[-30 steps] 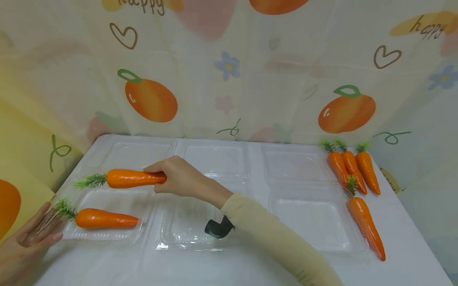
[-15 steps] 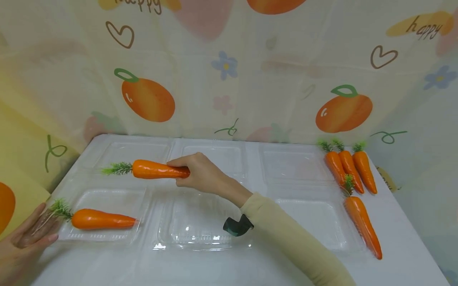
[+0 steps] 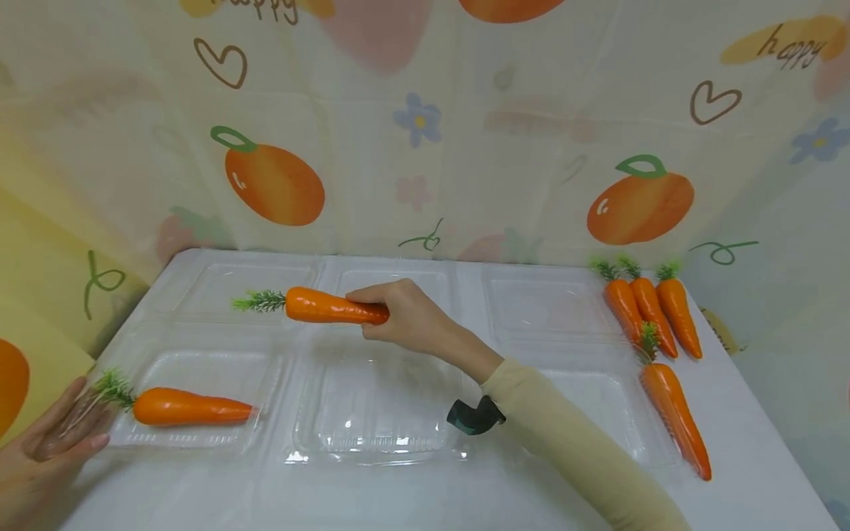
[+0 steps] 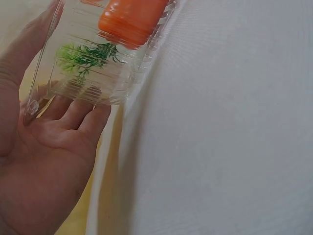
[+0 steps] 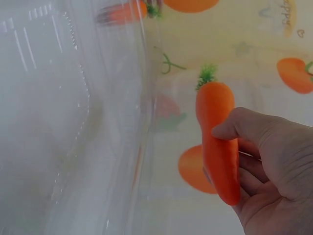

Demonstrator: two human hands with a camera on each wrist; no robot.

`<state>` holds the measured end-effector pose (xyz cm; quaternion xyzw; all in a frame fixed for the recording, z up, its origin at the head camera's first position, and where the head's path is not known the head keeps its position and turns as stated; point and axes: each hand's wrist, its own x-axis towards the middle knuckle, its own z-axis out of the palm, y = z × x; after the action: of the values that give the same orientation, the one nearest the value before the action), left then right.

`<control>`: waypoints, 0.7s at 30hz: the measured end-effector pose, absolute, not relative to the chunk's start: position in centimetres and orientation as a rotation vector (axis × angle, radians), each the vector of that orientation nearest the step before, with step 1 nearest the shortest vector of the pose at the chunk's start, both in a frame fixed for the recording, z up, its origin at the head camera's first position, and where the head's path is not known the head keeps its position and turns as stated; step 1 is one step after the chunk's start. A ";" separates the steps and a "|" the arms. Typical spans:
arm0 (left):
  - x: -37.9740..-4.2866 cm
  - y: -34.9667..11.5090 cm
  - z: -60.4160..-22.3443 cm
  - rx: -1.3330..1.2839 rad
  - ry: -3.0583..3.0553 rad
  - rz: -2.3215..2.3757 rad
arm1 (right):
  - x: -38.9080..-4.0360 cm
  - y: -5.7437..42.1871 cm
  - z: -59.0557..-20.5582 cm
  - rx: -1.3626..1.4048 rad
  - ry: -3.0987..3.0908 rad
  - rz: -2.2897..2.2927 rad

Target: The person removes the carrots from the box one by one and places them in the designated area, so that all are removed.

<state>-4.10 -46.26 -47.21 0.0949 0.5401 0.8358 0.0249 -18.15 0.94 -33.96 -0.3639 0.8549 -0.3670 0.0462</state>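
My right hand [image 3: 412, 317] grips an orange carrot [image 3: 325, 305] by its narrow end, above the middle clear plastic container [image 3: 381, 451]. The carrot's green top points left. In the right wrist view the thumb presses on the carrot [image 5: 215, 115] with the fingers behind it. At the left, my left hand [image 3: 49, 450] holds the end of the left clear plastic container [image 3: 192, 442], thumb on one side and fingers on the other. Inside that container lies another carrot [image 3: 189, 407], its green top toward the left hand. In the left wrist view the hand [image 4: 54, 142] touches the ribbed plastic wall.
A right clear container [image 3: 598, 413] stands with its lid laid back, like the others. On the table's right side lie several carrots [image 3: 677, 317], one of them [image 3: 677, 417] nearer the front, beside the right container. A patterned cloth [image 3: 372, 184] hangs behind the table.
The right hand has moved right with the carrot, from above the left container to above the middle one. The left hand keeps holding the left container, and the carrot in it lies still.
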 end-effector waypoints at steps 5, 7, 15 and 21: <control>-4.4 -46.3 -47.3 0.495 1.345 2.703 | -18.2 2.5 -34.3 -1.110 2.642 -1.146; -4.5 -46.5 -47.4 0.523 1.359 2.680 | -18.1 3.1 -34.4 -1.103 2.643 -1.159; -4.4 -46.9 -47.7 0.337 1.671 2.598 | -18.1 5.1 -34.9 -1.063 2.646 -1.170; -4.4 -46.8 -47.6 0.310 1.735 2.564 | -17.9 6.9 -35.3 -1.018 2.658 -1.199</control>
<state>-4.38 -46.76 -47.55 0.0996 0.5575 0.8240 0.0153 -17.89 6.89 -35.35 -0.3294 0.8603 -0.3881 0.0268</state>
